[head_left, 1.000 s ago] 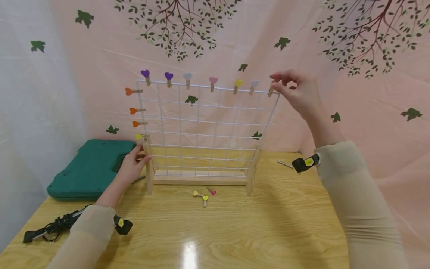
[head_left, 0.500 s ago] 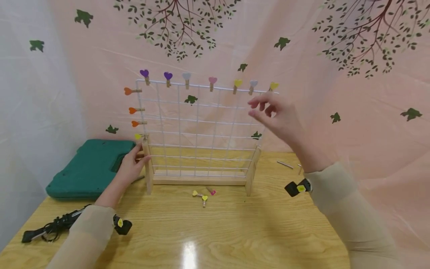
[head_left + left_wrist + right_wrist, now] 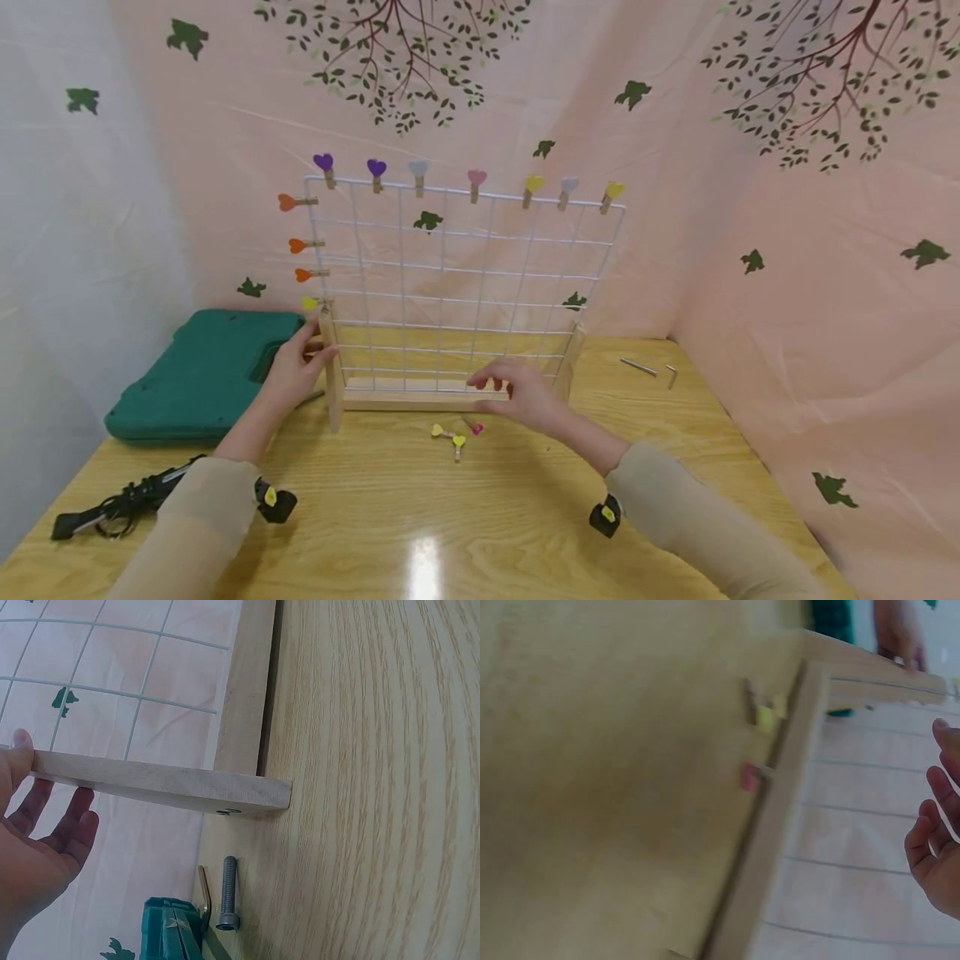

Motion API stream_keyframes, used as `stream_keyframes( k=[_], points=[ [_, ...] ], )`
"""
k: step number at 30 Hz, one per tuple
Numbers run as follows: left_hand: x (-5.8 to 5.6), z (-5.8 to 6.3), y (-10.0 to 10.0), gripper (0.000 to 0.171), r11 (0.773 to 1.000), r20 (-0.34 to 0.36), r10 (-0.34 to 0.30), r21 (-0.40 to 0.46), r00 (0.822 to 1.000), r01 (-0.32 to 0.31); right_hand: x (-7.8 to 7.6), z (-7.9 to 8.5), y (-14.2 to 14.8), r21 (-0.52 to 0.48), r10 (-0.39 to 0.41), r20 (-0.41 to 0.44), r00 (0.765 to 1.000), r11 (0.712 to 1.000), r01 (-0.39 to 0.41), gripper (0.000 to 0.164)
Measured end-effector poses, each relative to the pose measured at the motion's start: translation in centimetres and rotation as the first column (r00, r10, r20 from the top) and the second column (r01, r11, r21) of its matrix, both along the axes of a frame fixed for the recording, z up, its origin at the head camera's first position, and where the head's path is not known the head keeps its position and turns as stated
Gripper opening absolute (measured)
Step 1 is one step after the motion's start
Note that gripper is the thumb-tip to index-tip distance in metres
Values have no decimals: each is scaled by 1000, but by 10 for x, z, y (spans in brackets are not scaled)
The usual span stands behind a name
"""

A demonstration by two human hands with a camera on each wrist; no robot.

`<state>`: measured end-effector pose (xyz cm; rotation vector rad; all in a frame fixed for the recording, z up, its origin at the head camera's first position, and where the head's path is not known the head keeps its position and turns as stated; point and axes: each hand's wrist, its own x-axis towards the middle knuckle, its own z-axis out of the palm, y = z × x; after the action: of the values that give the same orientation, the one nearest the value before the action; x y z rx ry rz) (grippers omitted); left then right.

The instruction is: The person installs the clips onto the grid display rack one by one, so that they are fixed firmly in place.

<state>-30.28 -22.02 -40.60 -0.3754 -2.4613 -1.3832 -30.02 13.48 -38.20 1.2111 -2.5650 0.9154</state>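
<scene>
A white wire grid (image 3: 442,191) stands in a wooden frame. My left hand (image 3: 292,371) grips the frame's left post (image 3: 332,392), thumb on one side and fingers on the other, as the left wrist view shows. My right hand (image 3: 525,398) hangs before the grid's lower right part, fingers loosely bent and holding nothing. Just below and left of it, two yellow heart clothespins (image 3: 459,443) and a pink one (image 3: 477,428) lie on the table. Several heart clothespins line the top wire, including a yellow one (image 3: 613,192) at its right end. Orange ones (image 3: 297,246) run down the left side.
A green case (image 3: 195,375) lies left of the frame, with a black cable bundle (image 3: 131,504) in front. Beside the case is a bolt (image 3: 228,892). A metal rod (image 3: 637,367) and a small hex key (image 3: 672,375) lie at the back right.
My right hand has let go of the yellow clothespin at the top right corner and come down and left toward the loose clothespins. My left hand stays on the post.
</scene>
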Motion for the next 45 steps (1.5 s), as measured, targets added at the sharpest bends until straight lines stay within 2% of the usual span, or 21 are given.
stream_keyframes(
  k=[3,7,11,16,19,22,26,29,31,33,36,40,45],
  points=[
    [0,0,0,57,1000,3,-2,6,1000,2,0,-29,-6,10,-5,70,998,1000,4,27],
    [2,-1,0,58,1000,26,-7,17,1000,6,-1,-56,-14,30,-36,125,992,999,32,29],
    [3,-1,-1,58,1000,41,-13,24,999,12,-1,-73,-19,98,-94,103,990,992,84,28],
    [4,-1,0,57,999,40,-13,34,999,11,-2,-81,-23,155,-91,8,996,984,89,21],
    [3,-1,0,58,1000,35,-4,28,999,3,-3,-82,-23,175,-91,-12,996,980,92,19],
    [2,1,1,58,1000,21,8,18,1000,-9,-4,-82,-23,186,-95,2,995,978,93,17],
    [2,1,1,57,1000,12,10,9,1000,-10,-5,-84,-21,148,-99,96,990,985,84,15],
    [2,1,1,57,1000,11,6,8,1000,-6,-4,-84,-19,73,-94,223,970,994,80,14],
    [2,1,1,57,1000,12,6,8,1000,-6,-2,-81,-17,20,-83,303,949,997,81,13],
    [1,1,1,57,1000,14,7,8,1000,-7,1,-73,-15,-19,-75,349,934,996,87,13],
    [1,1,1,57,1000,19,6,8,1000,-6,6,-57,-11,-59,-66,356,932,994,93,12],
    [1,1,1,57,1000,20,5,5,1000,-6,14,-24,-3,-93,-87,333,939,988,125,16],
    [1,2,1,57,1000,18,2,6,1000,-3,33,36,8,-171,-127,365,922,965,200,12]
  ],
)
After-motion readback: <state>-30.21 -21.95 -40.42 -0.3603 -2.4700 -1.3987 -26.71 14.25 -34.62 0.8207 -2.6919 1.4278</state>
